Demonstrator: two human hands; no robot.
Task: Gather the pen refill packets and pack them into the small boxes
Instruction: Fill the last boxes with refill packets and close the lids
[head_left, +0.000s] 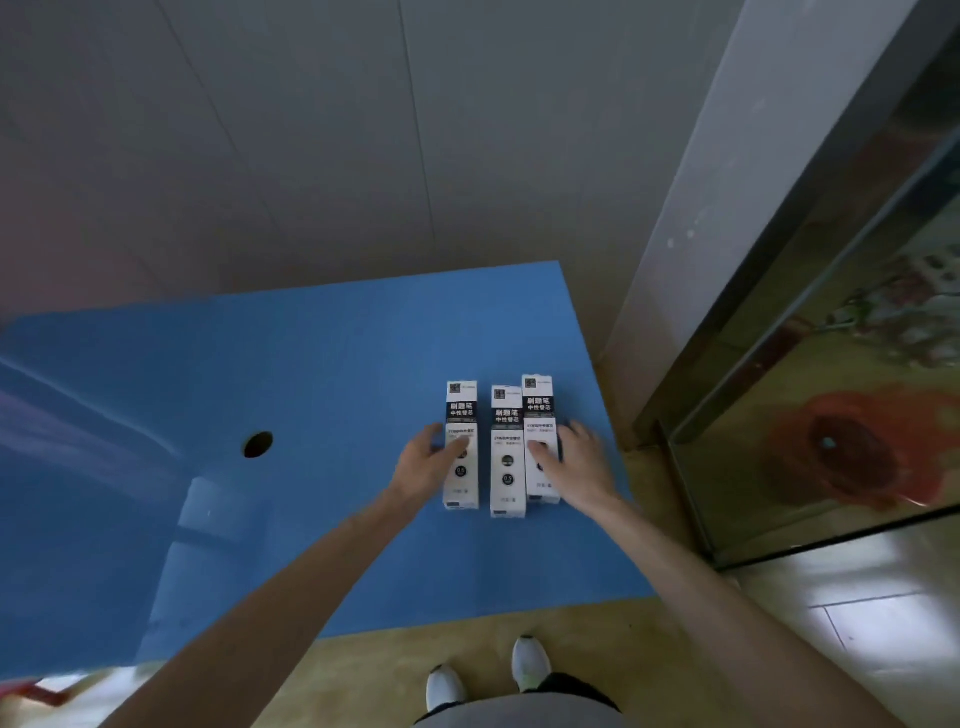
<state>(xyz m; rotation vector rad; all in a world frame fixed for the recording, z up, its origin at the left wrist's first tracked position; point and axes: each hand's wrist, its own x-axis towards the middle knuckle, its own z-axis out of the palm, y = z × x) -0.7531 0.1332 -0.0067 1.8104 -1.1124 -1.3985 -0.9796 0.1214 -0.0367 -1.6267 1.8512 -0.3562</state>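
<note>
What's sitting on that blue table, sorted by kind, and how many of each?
Small white-and-black boxes: 3, the left box, middle box and right box, lying side by side on the blue table.
Hands on the boxes: 2, the left hand on the left box, the right hand on the right box.
Loose refill packets: 0 in view.
Total: 5.
</note>
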